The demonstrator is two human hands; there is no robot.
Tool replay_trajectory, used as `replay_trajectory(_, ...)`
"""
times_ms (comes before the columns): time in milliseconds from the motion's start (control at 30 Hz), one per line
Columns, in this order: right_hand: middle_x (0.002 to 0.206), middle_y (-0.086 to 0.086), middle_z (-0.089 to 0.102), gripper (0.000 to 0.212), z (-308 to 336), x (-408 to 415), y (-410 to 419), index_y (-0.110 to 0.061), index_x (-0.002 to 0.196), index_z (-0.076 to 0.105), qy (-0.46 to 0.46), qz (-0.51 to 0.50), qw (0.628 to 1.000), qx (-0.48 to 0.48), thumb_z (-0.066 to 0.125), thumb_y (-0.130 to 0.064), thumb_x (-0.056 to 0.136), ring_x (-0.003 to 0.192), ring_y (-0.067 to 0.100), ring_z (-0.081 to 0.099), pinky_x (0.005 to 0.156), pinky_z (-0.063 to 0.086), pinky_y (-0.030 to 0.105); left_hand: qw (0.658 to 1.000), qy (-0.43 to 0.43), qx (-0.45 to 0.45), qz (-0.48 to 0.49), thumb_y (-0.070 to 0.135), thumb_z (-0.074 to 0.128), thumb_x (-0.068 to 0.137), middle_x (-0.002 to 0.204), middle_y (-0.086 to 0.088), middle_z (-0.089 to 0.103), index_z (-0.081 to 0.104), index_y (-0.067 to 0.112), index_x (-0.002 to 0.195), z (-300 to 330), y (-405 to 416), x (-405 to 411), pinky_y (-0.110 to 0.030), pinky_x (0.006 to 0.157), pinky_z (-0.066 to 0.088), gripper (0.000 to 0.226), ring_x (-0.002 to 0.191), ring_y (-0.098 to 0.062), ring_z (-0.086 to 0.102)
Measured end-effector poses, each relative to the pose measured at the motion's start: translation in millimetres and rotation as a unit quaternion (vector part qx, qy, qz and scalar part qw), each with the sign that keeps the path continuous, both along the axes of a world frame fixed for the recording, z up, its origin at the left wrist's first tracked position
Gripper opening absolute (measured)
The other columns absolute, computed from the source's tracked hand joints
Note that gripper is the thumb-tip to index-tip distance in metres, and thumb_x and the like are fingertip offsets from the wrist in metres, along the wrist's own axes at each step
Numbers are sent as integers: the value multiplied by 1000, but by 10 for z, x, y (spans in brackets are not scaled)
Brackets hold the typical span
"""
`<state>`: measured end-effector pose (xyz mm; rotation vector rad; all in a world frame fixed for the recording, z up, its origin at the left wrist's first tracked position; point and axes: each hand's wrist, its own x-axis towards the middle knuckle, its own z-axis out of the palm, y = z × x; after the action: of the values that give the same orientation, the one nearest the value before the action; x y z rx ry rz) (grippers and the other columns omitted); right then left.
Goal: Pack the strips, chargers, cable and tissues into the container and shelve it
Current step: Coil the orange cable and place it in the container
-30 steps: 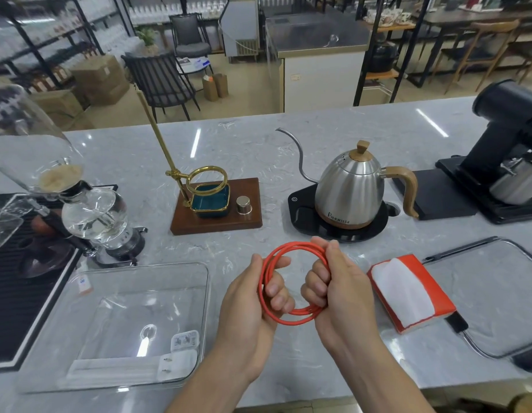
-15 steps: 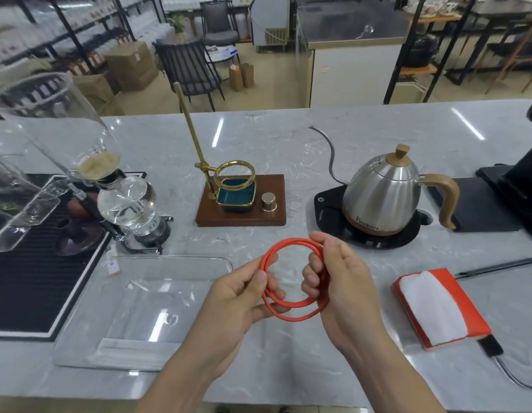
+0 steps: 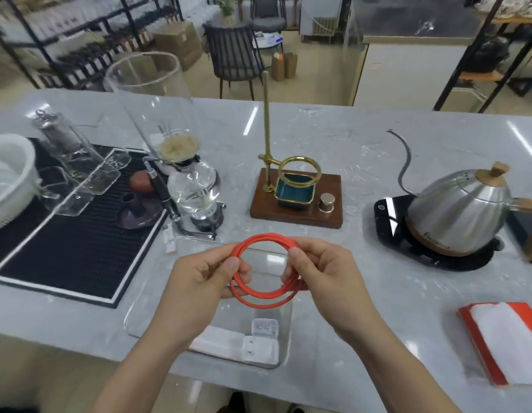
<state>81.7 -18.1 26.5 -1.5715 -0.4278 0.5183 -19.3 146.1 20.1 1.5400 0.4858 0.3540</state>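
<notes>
we look from a single head-worn wide-angle view, facing forward and down across the marble counter point(image 3: 348, 138), close over our own left hand point(image 3: 199, 281) and right hand point(image 3: 327, 278); the room beyond fills the top edge, and straight lines bend toward the borders.

Hidden behind the left hand point(image 3: 199, 281): the near left part of the clear container point(image 3: 284, 338) and one end of the white strips point(image 3: 226, 342). Behind the right hand point(image 3: 327, 275): the right side of the red cable point(image 3: 267, 304) loops. Cut off by the right edge: the kettle point(image 3: 458, 216) handle and the far side of the red tissue pack point(image 3: 509, 344). Cut off by the left edge: most of a white basket point(image 3: 11, 180). Too small to read: the word on the kettle. Too blurry to tell apart: the bottles and boxes on the shelves point(image 3: 89, 52) far back.
</notes>
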Motion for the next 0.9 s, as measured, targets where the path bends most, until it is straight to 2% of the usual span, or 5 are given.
replay_trajectory(233, 68, 4, 70, 18, -141, -127, 493, -18, 100, 71, -40, -2, 992, -117, 53, -15, 99, 65, 18, 69, 68, 60, 44, 967, 73, 235, -58, 2, 62, 93, 72, 4, 73, 77, 31, 92, -76, 589, -130, -32, 72, 59, 32, 70, -16, 69)
replay_trajectory(367, 67, 6, 71, 18, -232, -170, 707, -16, 91, 69, -39, -3, 985, -166, 53, -13, 98, 64, 24, 69, 67, 59, 48, 920, 127, 354, -108, 17, 64, 94, 67, 12, 67, 70, 24, 83, -135, 811, -121, -15, 63, 46, 14, 67, -3, 63)
replay_trajectory(600, 67, 4, 73, 24, -428, -199, 954, -8, 80, 64, -33, 5, 963, -267, 51, -13, 99, 57, 23, 69, 66, 59, 48, 811, 231, 504, -185, 25, 50, 100, 89, -10, 68, 56, 15, 92, -299, 986, 97, -38, 75, 46, 14, 89, -30, 62)
replay_trajectory(800, 73, 9, 74, 25, -546, -203, 1134, -7, 80, 62, -30, 34, 936, -349, 50, -22, 96, 72, 30, 70, 77, 56, 49, 700, 296, 601, -247, 12, 53, 95, 102, -11, 65, 54, 14, 111, -350, 1097, 207, -34, 65, 38, 16, 98, -32, 63)
replay_trajectory(900, 61, 7, 69, 31, -580, -185, 1202, -5, 70, 60, -39, 52, 922, -381, 52, -22, 95, 59, 19, 68, 64, 56, 29, 650, 313, 631, -285, 6, 51, 93, 108, -10, 65, 59, 11, 107, -306, 1112, 292, -33, 68, 38, 17, 102, -31, 63)
